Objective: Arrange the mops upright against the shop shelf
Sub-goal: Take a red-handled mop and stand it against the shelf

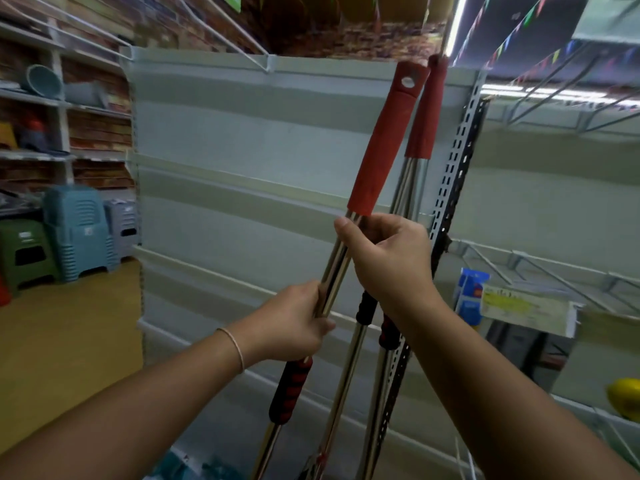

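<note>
Both hands grip one mop handle (380, 147), a chromed metal pole tilted so that its top leans to the right. The left hand (294, 323) holds the pole low, its fingers (320, 322) curled tight round the bare metal just above a black-and-red ribbed grip sleeve (291, 393). The right hand (384, 251) holds the same pole higher up, its fingers wrapped round the metal directly below the long red foam grip, with the thumb (343, 225) pressed along the pole. The red grip ends in a flat cap with a hanging hole. A thin bracelet (235, 348) sits on the left wrist. Just to the right of the held pole, two more mop handles (424, 133) stand near upright against the pale grey back panel (242, 150) of the shop shelf, close to its perforated upright post (457, 168); their red top grips lie behind and beside that of the held handle, and their ribbed sleeves show below the right wrist. The mop heads are out of view at the bottom edge. On the right, wire shelves (554, 271) carry a blue carton (471, 299) and a yellow-marked label (519, 306), with a yellow rounded object (623, 396) lower down. On the left, stacked plastic stools in blue (76, 230), green (24, 251) and grey (123, 223) stand on a tan floor, below wall shelves holding grey-blue plastic ware (41, 81)
</note>
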Motion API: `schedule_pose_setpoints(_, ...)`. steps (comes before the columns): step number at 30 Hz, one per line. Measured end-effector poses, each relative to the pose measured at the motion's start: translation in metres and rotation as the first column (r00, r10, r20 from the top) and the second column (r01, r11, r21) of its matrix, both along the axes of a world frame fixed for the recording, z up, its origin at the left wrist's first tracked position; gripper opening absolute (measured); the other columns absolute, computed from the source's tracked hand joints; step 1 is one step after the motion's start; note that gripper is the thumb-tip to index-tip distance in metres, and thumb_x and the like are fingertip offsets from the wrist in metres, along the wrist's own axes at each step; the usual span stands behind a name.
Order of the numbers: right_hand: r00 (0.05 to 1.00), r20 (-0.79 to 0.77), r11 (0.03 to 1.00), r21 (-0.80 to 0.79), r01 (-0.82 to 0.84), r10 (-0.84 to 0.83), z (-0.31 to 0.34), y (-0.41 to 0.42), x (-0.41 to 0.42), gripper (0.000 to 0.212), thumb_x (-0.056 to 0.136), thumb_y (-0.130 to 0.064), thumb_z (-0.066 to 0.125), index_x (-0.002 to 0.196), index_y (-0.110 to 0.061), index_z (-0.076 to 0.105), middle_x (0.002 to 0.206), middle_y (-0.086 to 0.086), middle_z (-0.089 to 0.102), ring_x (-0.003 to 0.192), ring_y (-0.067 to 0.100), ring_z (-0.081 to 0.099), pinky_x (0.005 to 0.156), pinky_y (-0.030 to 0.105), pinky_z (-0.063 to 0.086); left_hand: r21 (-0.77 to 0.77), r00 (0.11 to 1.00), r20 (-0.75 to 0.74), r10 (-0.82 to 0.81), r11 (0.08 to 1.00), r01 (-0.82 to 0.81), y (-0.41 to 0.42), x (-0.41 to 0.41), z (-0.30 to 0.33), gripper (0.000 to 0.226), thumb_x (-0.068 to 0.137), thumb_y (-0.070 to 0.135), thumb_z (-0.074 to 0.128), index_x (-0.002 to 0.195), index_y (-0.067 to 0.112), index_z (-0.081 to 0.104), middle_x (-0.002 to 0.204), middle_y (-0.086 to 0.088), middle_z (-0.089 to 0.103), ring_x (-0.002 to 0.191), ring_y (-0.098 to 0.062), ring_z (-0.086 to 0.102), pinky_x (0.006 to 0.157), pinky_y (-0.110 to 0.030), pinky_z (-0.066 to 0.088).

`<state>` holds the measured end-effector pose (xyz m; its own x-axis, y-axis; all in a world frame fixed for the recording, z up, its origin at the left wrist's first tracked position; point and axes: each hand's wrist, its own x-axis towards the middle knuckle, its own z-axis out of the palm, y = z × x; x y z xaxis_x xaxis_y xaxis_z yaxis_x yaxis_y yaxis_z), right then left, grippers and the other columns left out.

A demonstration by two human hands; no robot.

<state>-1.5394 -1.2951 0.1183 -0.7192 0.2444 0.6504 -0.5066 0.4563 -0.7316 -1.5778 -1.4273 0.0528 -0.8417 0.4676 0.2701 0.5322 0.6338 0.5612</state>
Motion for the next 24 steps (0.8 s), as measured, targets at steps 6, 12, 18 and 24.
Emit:
schedule_pose_setpoints(6, 0.995, -0.043, 0.996, -0.006, 0.094, -0.094, 0.02, 0.004, -0.011, 0.017, 0.087, -0.032, 0.073, 0.082, -0.016, 0.073, 0.061, -0.005, 0.067, 0.052, 0.006, 0.062, 0.052, 0.025, 0.053, 0.008, 0.991, -0.028, -0.127, 0.992, 0.127, 0.006, -0.017, 0.027, 0.015, 0.089, 0.029, 0.064, 0.089, 0.028, 0.049, 0.084, 0.005, 0.057, 0.078, -0.01, 0.058, 0.069, -0.029, 0.05)
schedule_pose_setpoints(12, 0.98, -0.069, 0.982, -0.011, 0.188, -0.189, 0.038, 0.001, -0.023, 0.013, 0.086, -0.03, 0.075, 0.078, -0.019, 0.072, 0.057, -0.01, 0.068, 0.05, 0.002, 0.062, 0.05, 0.019, 0.052, 0.02, 0.962, -0.022, -0.273, 0.962, 0.274, 0.007, -0.038, 0.049, 0.022, 0.091, 0.024, 0.063, 0.083, 0.032, 0.045, 0.081, 0.007, 0.053, 0.073, -0.006, 0.054, 0.063, -0.022, 0.042)
schedule_pose_setpoints(18, 0.953, -0.105, 0.957, 0.03, 0.29, -0.285, 0.038, -0.008, -0.027, 0.018, 0.086, -0.031, 0.073, 0.074, -0.018, 0.073, 0.057, -0.003, 0.068, 0.049, 0.011, 0.061, 0.052, 0.033, 0.056, 0.055, 0.928, 0.016, -0.371, 0.927, 0.37, 0.003, -0.054, 0.047, 0.021, 0.089, 0.018, 0.064, 0.084, 0.031, 0.048, 0.081, 0.006, 0.057, 0.076, -0.009, 0.06, 0.067, -0.023, 0.049)
schedule_pose_setpoints(24, 0.948, -0.01, 0.947, 0.025, 0.319, -0.319, 0.029, -0.021, -0.04, 0.017, 0.087, -0.035, 0.071, 0.078, -0.02, 0.072, 0.068, 0.001, 0.072, 0.062, 0.013, 0.069, 0.065, 0.043, 0.062, 0.044, 0.927, -0.017, -0.375, 0.926, 0.375, -0.004, -0.067, 0.038, 0.024, 0.087, 0.014, 0.063, 0.077, 0.029, 0.046, 0.072, 0.008, 0.055, 0.063, -0.003, 0.054, 0.05, -0.008, 0.039)
